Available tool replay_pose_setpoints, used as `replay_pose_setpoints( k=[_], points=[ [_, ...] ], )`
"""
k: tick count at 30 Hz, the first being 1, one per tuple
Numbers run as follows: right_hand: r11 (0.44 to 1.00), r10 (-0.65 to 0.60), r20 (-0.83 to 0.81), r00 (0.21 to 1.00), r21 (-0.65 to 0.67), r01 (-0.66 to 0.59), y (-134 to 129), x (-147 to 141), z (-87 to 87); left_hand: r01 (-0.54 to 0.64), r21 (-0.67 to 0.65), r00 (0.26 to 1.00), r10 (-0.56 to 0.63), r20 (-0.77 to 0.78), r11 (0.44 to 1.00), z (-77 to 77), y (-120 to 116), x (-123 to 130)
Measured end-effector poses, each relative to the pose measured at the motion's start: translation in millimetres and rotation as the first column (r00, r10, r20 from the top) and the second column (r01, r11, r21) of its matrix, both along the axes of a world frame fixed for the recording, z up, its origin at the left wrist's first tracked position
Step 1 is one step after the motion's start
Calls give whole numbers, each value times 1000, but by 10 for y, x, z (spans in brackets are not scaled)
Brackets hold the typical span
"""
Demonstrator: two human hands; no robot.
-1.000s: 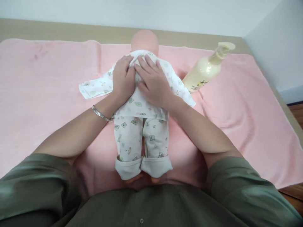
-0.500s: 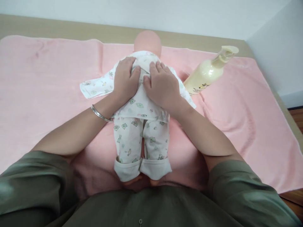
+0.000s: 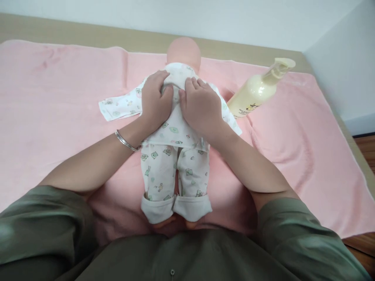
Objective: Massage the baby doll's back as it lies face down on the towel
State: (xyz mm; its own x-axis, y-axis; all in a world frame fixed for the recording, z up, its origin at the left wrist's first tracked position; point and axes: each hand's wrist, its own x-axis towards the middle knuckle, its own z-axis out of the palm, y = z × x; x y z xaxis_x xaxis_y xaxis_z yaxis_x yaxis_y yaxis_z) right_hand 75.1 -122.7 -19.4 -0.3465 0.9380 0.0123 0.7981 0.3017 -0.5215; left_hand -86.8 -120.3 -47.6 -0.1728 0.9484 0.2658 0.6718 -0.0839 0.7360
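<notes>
A baby doll (image 3: 184, 52) lies face down with its bald head away from me. It wears a white printed top (image 3: 172, 134) and matching trousers (image 3: 159, 171) with turned-up cuffs. Flat on the left side of its upper back rests my left hand (image 3: 156, 99), fingers stretched towards the shoulder. My right hand (image 3: 203, 107) lies the same way on the right side, its thumb near the middle of the back. Neither hand grips anything. The doll's face is hidden, and its feet barely show under the cuffs.
A pale yellow pump bottle (image 3: 254, 93) stands to the right of the doll, close to its sleeve. Beneath everything spreads a pink blanket (image 3: 58, 97) on a light wooden surface (image 3: 249, 48). A white wall (image 3: 205, 17) rises behind it.
My right thumb has drawn in slightly closer to its fingers. Both hands stay on the doll's back, and the camera view has shifted a little.
</notes>
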Motion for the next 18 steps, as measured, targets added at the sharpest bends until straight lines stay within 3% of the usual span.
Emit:
replay_pose_setpoints(
  k=[5, 8, 13, 15, 18],
  points=[
    [999, 32, -120, 992, -20, -34, 191, 53, -156, 80, 144, 997, -76, -33, 986, -30, -75, 0],
    [999, 37, -144, 989, -22, -40, 219, 72, -176, 37, 80, 999, -39, 29, 996, -52, -29, -4],
    [1000, 29, -9, 1000, -5, -29, 27, 33, 0, -78, -89, 996, 81, 32, 993, -13, 53, 20],
    [1000, 9, 5, 1000, -17, -9, -24, 15, 31, -77, -91, 997, 79, 20, 993, 1, 49, 28],
    [999, 1, -116, 993, -53, -7, 37, 19, -52, -17, 20, 999, 16, 29, 1000, -15, 23, 18]
  ],
)
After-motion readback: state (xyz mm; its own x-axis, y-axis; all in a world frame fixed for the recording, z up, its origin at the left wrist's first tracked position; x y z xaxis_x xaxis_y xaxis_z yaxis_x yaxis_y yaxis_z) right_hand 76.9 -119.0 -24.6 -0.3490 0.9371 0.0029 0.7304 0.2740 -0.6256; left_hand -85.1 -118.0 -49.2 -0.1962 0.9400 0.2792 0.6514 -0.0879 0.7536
